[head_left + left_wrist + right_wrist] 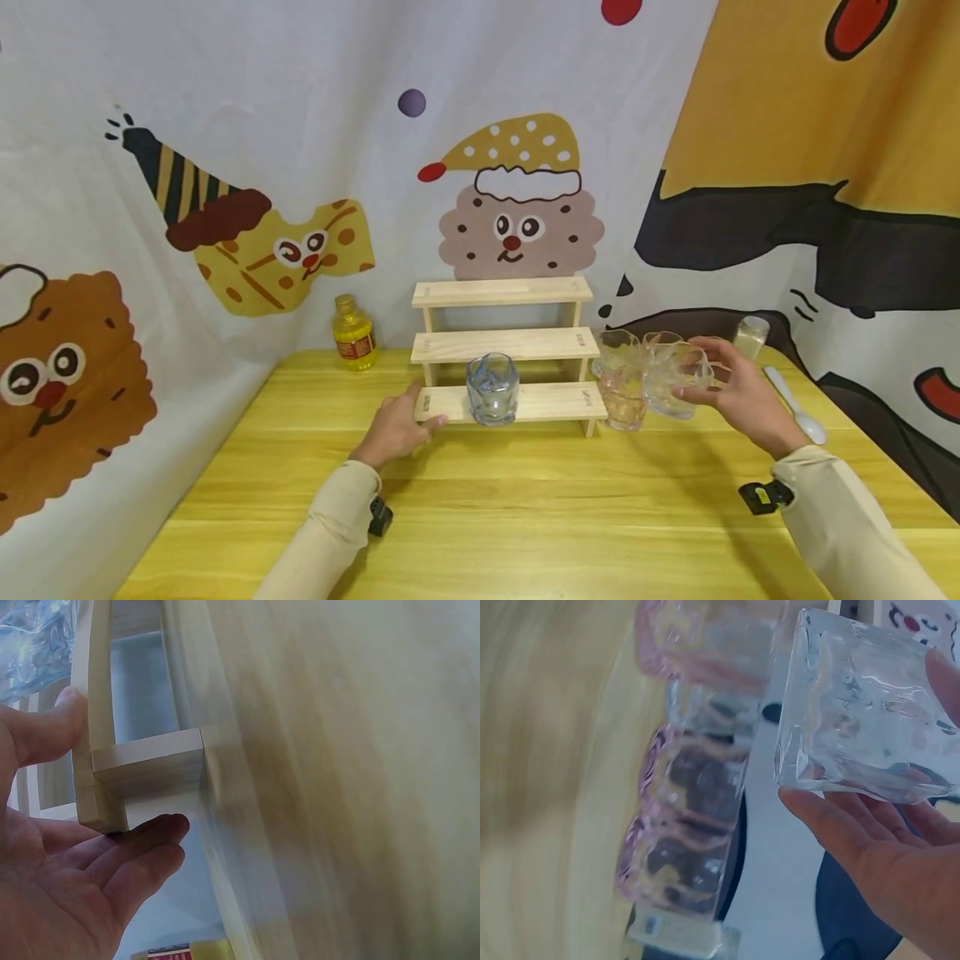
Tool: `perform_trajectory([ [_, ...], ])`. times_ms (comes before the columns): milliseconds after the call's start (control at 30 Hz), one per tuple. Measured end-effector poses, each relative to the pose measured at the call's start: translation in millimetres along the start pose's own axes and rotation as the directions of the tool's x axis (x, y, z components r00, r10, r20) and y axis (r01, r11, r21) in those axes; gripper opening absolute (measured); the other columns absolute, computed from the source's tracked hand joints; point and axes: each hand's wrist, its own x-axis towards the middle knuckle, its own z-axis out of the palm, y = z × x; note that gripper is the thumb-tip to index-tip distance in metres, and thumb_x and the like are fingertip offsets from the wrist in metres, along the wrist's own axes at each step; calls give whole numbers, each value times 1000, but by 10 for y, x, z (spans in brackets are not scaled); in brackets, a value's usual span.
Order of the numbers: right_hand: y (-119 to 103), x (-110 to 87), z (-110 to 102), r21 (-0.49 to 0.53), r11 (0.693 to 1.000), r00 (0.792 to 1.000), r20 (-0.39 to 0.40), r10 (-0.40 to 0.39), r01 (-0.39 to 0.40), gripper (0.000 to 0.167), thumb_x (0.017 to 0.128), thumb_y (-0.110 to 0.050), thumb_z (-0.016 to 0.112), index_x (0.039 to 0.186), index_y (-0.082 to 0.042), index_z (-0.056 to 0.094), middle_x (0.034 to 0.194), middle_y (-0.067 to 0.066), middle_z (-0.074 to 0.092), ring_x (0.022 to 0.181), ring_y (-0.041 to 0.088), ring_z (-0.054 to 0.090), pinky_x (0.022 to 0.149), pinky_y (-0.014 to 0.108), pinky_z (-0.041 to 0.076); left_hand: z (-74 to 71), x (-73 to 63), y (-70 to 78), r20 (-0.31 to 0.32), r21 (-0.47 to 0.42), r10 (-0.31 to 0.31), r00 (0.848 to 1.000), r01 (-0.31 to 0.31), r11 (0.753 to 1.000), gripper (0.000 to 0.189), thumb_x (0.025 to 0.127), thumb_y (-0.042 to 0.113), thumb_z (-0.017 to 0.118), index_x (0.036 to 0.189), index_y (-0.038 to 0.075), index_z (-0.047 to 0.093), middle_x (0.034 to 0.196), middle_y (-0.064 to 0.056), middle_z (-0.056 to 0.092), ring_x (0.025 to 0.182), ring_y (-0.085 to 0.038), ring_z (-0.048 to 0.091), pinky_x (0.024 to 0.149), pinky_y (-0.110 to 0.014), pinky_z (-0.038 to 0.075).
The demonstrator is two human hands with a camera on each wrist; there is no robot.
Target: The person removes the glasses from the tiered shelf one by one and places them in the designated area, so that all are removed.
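Note:
A three-step wooden shelf (551, 402) stands on the table. My left hand (393, 427) holds the left end of its lowest step, thumb on one side of the board and fingers by the end in the left wrist view. On that step sits a bluish glass (492, 404). My right hand (738, 392) grips a clear faceted glass (870, 712) from the side, fingers and thumb around it. This glass is raised beside several other glasses, among them a pink-tinted glass (622, 407) close to the shelf's right end. In the head view it overlaps some of them.
A bottle of yellow oil (355, 340) stands at the table's back left. At the back right are a small lidded jar (750, 340) and a white spoon (798, 412). A cartoon-printed curtain (300, 75) hangs right behind the table.

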Motion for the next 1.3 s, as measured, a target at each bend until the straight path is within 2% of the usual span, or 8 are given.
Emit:
perform_trajectory([
  [267,223,53,-139,3,997,997,28,73,-73,100,88,-34,78,159,-2,15,156,35,27,140,64,24,106,75,30,8,-7,3,-15,2,9,1000,-9,1000,79,92,34,73,151,-4,39,126,-28,66,115,-40,63,98,-52,49],
  [433,329,100,-128,6,998,998,13,67,-67,97,88,-31,78,157,3,18,149,34,34,138,62,27,105,75,30,0,-10,8,-18,4,8,1000,-8,1000,79,92,35,73,151,-3,38,129,-29,65,114,-39,63,98,-52,50],
  [500,377,122,-91,4,998,998,13,59,-59,94,88,-29,79,155,4,21,145,33,39,136,60,32,104,72,34,-3,-12,9,-17,6,7,1000,-7,1000,79,92,34,73,151,-4,38,129,-29,64,114,-39,63,97,-52,50],
  [633,490,167,0,-15,999,999,23,45,-44,90,88,-22,79,152,7,24,138,32,47,126,51,47,92,49,52,-5,-13,18,-10,7,4,1000,-4,1000,79,92,34,73,152,-4,37,132,-30,62,117,-41,62,100,-53,49],
  [700,536,189,42,-21,999,999,23,41,-40,89,87,-18,79,152,8,24,137,33,47,122,50,51,84,37,53,-4,-15,21,-6,8,6,1000,-6,1000,80,92,34,73,152,-4,37,132,-31,62,118,-42,62,100,-53,49],
  [800,574,216,89,-15,999,999,31,45,-44,90,85,-13,79,152,9,23,137,35,47,122,51,52,82,33,53,6,-16,20,-1,5,1,1000,-1,1000,80,92,35,73,152,-4,36,134,-31,61,119,-41,61,100,-53,49],
  [1067,642,251,153,-2,996,994,65,84,-84,89,84,-10,79,151,9,23,139,35,45,124,51,50,89,44,52,16,-2,14,-3,6,-11,1000,11,1000,79,92,35,73,151,-4,38,128,-29,65,113,-37,63,97,-51,50],
  [1300,722,262,168,14,998,993,96,65,-66,91,85,-11,79,152,9,21,141,34,43,127,52,47,96,52,50,5,-7,11,-1,6,-6,1000,6,1000,80,92,35,73,152,-4,37,133,-31,61,113,-36,62,98,-52,50],
])
